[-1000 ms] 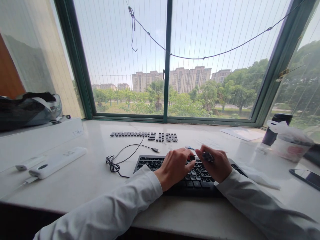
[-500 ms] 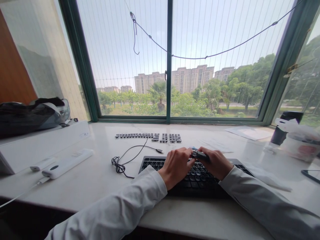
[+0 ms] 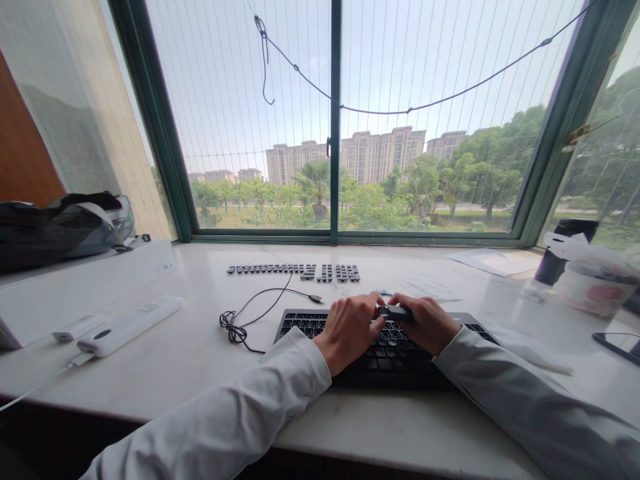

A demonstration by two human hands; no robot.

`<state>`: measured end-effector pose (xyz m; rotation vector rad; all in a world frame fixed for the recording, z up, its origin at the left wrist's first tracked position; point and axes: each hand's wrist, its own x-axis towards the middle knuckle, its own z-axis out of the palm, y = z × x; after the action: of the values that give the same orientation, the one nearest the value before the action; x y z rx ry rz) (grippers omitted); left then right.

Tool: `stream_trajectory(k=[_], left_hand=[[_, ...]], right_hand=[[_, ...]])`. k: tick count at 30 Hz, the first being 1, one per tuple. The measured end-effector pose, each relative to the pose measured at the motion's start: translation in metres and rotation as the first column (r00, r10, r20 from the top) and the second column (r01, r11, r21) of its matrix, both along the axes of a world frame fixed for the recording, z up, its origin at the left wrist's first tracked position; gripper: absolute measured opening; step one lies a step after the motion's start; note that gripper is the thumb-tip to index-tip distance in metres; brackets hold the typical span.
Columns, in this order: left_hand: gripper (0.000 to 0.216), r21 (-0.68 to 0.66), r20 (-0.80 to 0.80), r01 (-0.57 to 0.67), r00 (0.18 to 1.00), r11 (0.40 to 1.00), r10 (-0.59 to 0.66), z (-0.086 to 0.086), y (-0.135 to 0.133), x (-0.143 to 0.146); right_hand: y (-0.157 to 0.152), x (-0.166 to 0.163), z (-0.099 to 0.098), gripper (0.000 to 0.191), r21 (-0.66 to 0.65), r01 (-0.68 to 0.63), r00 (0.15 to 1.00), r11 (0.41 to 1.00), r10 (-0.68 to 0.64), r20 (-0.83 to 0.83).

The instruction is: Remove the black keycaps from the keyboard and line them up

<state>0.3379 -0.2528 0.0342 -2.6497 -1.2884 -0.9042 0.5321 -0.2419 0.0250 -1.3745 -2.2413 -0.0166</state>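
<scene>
A black keyboard [image 3: 310, 327] lies on the pale window counter [image 3: 175, 353] in front of me. Both hands hover over its middle keys. My left hand [image 3: 350, 330] is curled, its thumb and fingers pinching toward a small dark piece [image 3: 395, 311]. My right hand [image 3: 425, 323] is closed around that same dark piece, which looks like a long keycap or small tool; I cannot make out which. Behind the keyboard, rows of loose black keycaps [image 3: 293, 271] are lined up on the counter. A thin blue-tipped item [image 3: 384, 292] pokes out just beyond my hands.
A black cable [image 3: 250, 313] coils left of the keyboard. A white power bank [image 3: 127, 325] and white box [image 3: 85, 283] with a dark bag [image 3: 60, 230] sit left. Papers [image 3: 493, 261], a black cup [image 3: 563, 257], a plastic-wrapped bowl [image 3: 590, 283] and a phone [image 3: 617, 345] are right.
The dark piece in my right hand has come up and left to meet my left fingertips; both hands have closed in together over the keys. The camera has shifted slightly.
</scene>
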Motion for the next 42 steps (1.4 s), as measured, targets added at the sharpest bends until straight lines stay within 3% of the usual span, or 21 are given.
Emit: stream_trajectory(k=[8,17,33,42], left_hand=[[0.022,-0.056,-0.006,-0.034,0.999,0.998,0.034,0.002,-0.001,0.000],[0.023,-0.055,-0.012,-0.087,0.996,0.995,0.086,0.001,-0.001,-0.002],[0.020,-0.070,-0.046,-0.141,0.989,0.988,0.138,0.005,-0.002,-0.006],[0.019,-0.031,-0.038,-0.129,0.991,0.991,0.127,0.000,-0.001,-0.006]], right_hand=[[0.003,0.001,-0.001,0.023,-0.017,0.025,1.000,1.000,-0.025,0.003],[0.004,0.003,-0.003,0.033,-0.046,-0.069,0.993,0.997,0.073,0.089],[0.015,0.018,0.001,0.035,-0.013,0.037,0.989,0.999,-0.035,0.142],[0.016,0.018,0.005,0.032,-0.048,0.038,0.979,0.998,-0.027,0.204]])
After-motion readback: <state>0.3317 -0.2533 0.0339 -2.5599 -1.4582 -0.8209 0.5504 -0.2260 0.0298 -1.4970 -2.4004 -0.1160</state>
